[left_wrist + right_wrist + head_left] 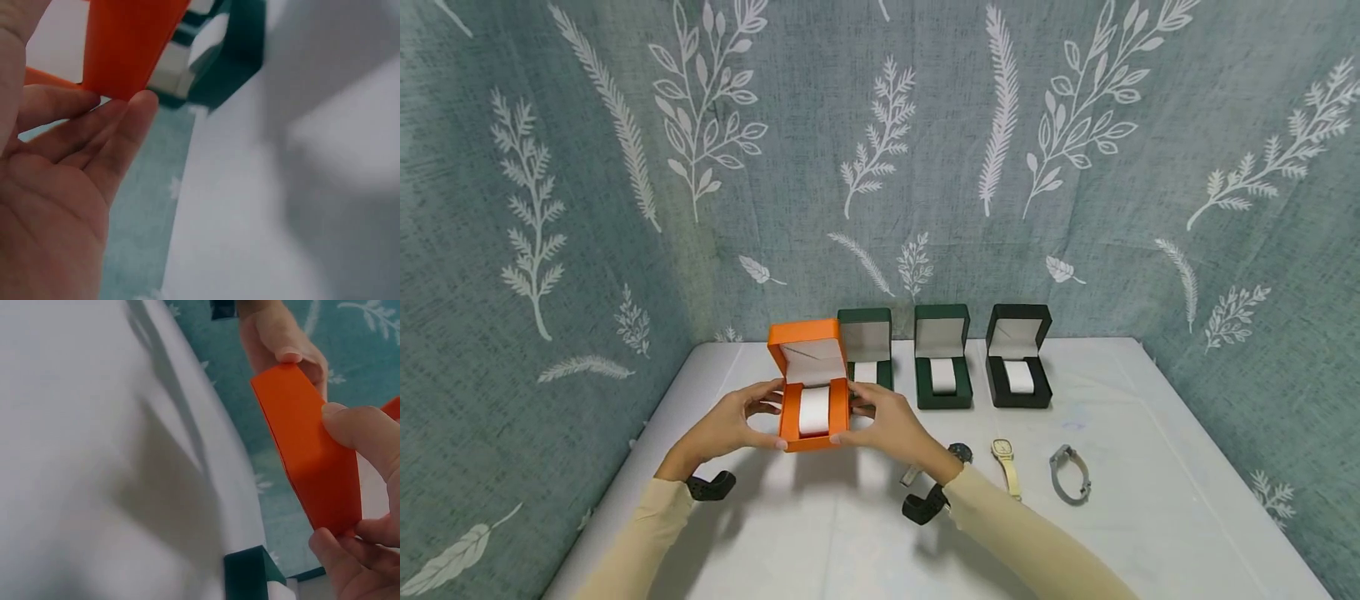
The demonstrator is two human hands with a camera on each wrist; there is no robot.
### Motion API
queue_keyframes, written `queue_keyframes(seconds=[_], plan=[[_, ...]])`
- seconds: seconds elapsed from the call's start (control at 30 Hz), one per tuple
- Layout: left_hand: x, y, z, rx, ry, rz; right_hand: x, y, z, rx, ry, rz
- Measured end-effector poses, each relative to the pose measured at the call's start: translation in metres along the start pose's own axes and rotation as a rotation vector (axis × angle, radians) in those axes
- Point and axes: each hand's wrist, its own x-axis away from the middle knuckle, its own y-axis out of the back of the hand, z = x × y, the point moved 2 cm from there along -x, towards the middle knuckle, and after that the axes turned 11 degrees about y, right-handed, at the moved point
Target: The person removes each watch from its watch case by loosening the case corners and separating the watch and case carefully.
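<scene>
Both hands hold an orange watch box (814, 440), its lid raised and a white cushion (814, 411) inside. In the head view it is lifted above the table, in front of a green box. My left hand (727, 427) grips the box's left side, thumb at the front lower corner and fingers farther back. On the opposite side my right hand (887, 425) holds it the same way. The left wrist view shows fingertips (142, 103) against an orange side wall. In the right wrist view, thumb and fingers pinch the orange box (309, 450), with the left hand beyond.
Two green boxes (943, 400) and a black box (1019, 398) stand lidded-open along the back of the white table (760, 542). Nearer lie a dark-faced watch (959, 452), partly behind the right wrist, a gold watch (1006, 467) and a silver watch (1071, 477). Patterned curtains (880, 167) surround the table.
</scene>
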Motion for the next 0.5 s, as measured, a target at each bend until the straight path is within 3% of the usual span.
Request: queue_keyframes(seconds=[0.27,0.5], plan=[[-0.006,0.034,0.014,-0.030,0.079,0.031,-0.038,-0.020,-0.006,0.008,-0.027,0.011],[-0.016,0.053,0.030,-0.005,0.153,0.097,-0.062,-0.036,-0.021,0.078,-0.050,0.018]])
